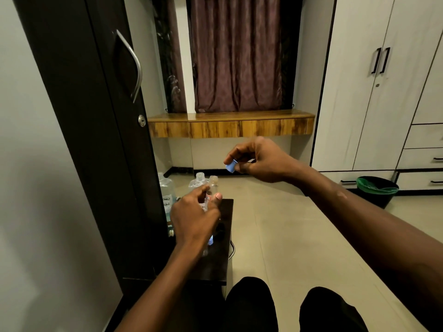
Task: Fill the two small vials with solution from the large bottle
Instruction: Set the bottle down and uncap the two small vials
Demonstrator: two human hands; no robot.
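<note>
My left hand (pixel 195 218) grips a small clear vial (pixel 212 188) upright above the dark stool; the vial's mouth is uncapped and its label is partly hidden by my fingers. My right hand (pixel 261 161) is raised to the right and pinches a small blue cap (pixel 230 167) between thumb and fingers. Behind the vial stands a large clear bottle (pixel 199 182) with its mouth open. A blue-tipped object (pixel 211 241), perhaps another vial, peeks out beneath my left hand on the stool.
The dark stool (pixel 221 257) stands against a dark wardrobe (pixel 96 140), whose glossy side mirrors the bottle (pixel 166 190). A black bin with a green liner (pixel 376 190) sits at the right, below white cupboards. My knees (pixel 287 307) are at the bottom.
</note>
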